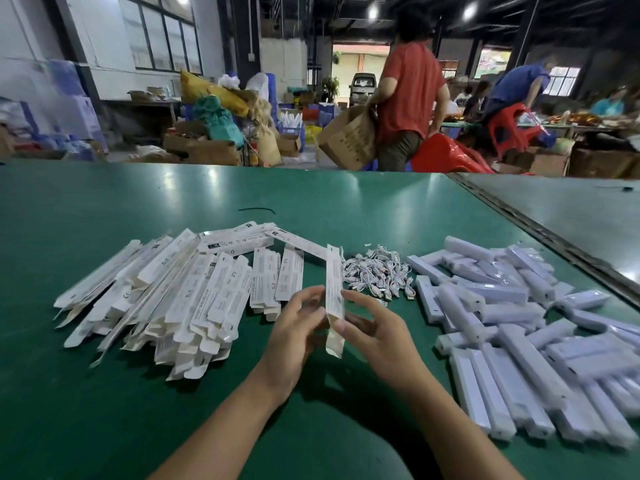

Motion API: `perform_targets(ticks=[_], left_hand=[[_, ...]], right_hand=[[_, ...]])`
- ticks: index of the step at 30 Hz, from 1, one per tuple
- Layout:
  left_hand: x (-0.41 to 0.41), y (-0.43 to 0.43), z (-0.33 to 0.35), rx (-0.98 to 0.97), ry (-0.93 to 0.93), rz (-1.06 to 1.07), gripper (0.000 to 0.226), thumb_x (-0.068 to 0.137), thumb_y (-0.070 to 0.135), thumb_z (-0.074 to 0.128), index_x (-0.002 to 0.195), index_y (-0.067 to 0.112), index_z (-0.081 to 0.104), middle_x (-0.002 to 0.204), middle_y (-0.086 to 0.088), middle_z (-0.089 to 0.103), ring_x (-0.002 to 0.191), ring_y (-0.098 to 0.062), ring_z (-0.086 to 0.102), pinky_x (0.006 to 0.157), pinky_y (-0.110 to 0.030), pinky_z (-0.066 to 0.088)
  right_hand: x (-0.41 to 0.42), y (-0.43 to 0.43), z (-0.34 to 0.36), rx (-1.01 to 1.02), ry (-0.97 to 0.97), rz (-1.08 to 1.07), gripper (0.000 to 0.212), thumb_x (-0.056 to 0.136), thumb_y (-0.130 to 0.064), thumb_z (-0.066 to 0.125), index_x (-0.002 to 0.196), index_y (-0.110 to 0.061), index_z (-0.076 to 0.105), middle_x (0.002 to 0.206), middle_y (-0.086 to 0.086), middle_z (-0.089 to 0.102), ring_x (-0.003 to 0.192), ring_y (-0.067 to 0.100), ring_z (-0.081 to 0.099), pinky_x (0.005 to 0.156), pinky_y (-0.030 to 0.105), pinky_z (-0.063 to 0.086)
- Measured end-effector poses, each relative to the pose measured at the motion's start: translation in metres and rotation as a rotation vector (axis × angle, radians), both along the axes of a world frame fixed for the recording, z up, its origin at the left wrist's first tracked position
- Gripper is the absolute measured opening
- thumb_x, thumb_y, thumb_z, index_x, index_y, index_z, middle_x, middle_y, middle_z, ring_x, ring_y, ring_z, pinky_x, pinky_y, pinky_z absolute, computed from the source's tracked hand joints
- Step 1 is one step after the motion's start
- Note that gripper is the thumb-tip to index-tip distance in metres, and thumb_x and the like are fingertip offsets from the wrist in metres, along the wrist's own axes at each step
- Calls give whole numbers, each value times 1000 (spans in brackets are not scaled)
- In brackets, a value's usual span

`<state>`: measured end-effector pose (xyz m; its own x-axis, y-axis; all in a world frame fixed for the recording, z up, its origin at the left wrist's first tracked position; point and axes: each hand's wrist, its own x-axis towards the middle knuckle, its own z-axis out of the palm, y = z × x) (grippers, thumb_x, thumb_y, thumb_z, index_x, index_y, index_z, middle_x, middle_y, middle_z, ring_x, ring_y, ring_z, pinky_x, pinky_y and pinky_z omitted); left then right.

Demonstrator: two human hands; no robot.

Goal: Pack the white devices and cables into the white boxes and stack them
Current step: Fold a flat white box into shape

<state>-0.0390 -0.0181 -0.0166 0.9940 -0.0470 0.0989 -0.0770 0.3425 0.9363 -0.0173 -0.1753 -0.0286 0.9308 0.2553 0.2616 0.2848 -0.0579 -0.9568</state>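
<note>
L hand (298, 329): my fingers pinch white box (334, 285), upright.
R hand (375, 329): grips same box.
Cables (377, 275): pile just beyond.

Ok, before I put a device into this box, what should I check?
1. Grip: left hand and right hand both hold the box: ok.
2. Box opened into shape: not ok, it looks flat.
3. Near end flap open: cannot tell.
4. Supply of devices: ok, piled on the right.
5. Supply of cables: ok, heaped just beyond the box.
</note>
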Motion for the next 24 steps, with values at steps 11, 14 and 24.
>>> perform_targets(ticks=[11, 14, 24], left_hand=[[-1, 0, -2, 138, -99, 108, 50, 74, 30, 74, 122, 21, 66, 110, 3, 75, 104, -18, 71, 90, -32, 56], [0, 2, -3, 98, -77, 127, 50, 71, 29, 76, 120, 19, 68, 114, -2, 74, 111, -27, 68, 99, -43, 52], [-2, 8, -3, 273, -179, 148, 31, 72, 24, 77, 99, 10, 70, 126, 9, 68, 103, -10, 71, 80, -22, 56]], right_hand=[[-7, -1, 9, 98, -17, -54, 25, 86, -27, 72, 109, -19, 72, 101, 0, 74, 94, 17, 72, 89, 34, 56], [-9, -1, 11, 156, -10, -10, 26, 89, 1, 65, 110, -11, 70, 101, 3, 74, 94, 15, 71, 84, 23, 54], [-10, 3, 11, 38, -77, -134, 25, 83, -3, 74, 99, -23, 72, 77, -5, 70, 70, 7, 64, 69, 20, 50]])
